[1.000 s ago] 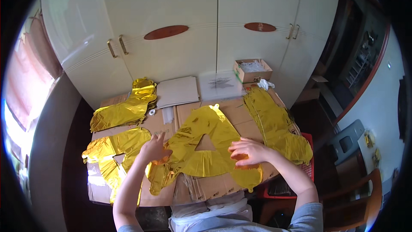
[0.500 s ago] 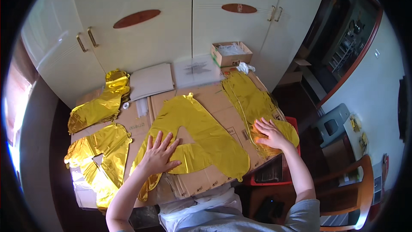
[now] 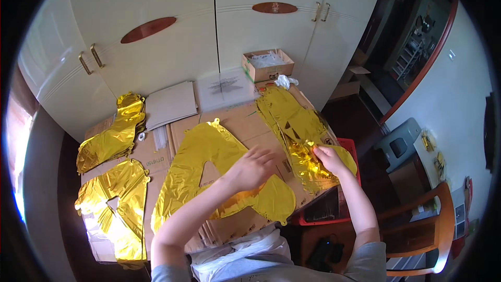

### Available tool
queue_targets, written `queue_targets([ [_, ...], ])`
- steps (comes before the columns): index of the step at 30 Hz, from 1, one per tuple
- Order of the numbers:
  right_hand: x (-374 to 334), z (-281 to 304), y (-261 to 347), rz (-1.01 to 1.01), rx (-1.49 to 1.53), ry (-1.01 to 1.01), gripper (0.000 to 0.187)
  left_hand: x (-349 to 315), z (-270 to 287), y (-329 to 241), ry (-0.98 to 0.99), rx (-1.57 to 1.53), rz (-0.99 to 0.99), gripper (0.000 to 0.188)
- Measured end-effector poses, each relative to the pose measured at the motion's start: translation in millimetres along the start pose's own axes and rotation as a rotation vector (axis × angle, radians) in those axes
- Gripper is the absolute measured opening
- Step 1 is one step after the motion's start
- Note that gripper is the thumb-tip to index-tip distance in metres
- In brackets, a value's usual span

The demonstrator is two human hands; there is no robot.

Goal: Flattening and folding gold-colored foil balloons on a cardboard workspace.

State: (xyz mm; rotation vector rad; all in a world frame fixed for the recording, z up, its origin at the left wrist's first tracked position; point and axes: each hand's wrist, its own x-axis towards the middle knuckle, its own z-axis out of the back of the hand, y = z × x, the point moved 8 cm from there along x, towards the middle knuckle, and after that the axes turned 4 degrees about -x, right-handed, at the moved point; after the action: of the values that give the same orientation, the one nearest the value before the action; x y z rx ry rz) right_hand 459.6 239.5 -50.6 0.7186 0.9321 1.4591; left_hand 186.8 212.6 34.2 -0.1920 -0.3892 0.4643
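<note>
at the back left corner of the counter (image 3: 249, 131) lies a pile of gold foil pieces (image 3: 107, 141), and below it, at the front left corner, a smaller holed foil piece (image 3: 133, 190); both look unchanged from a moment ago. the wide foil piece (image 3: 209, 138) with a triangular hole is spread across the middle, its lower part near the front edge. your left hand (image 3: 254, 168) was pressed flat on its left side; it has now swung right, over its right side, fingers loosely bent and grasping nothing you can see; whether they touch the foil, i cannot tell. along the right edge sits the foil stack (image 3: 276, 103). your right hand (image 3: 330, 161) was spread flat on it half a second ago; now its thumb and fingers are pinched on the top foil layer (image 3: 301, 157), which has crumpled up bright toward you. so, as i judge it, your work has passed from smoothing the middle piece to separating foil from the stack, with your left hand coming over toward that side.
</note>
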Motion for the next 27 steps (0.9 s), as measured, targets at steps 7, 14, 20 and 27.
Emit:
queue_targets([
  [7, 10, 30, 5, -0.09, 0.325, -0.085, 0.042, 115, -60, 5, 0.175, 0.085, 0.006, 0.056],
  [14, 23, 104, 25, -0.112, 0.704, -0.279, 0.038, 129, -83, 46, 0.34, 0.16, 0.276, 0.111],
  [20, 38, 211, 56, 0.075, 0.843, -0.595, 0.041, 129, -78, 41, 0.42, 0.182, 0.303, 0.109],
  [27, 4, 258, 126, 0.293, 0.886, -0.716, 0.042, 125, -75, 43, 0.371, 0.197, 0.304, 0.104],
])
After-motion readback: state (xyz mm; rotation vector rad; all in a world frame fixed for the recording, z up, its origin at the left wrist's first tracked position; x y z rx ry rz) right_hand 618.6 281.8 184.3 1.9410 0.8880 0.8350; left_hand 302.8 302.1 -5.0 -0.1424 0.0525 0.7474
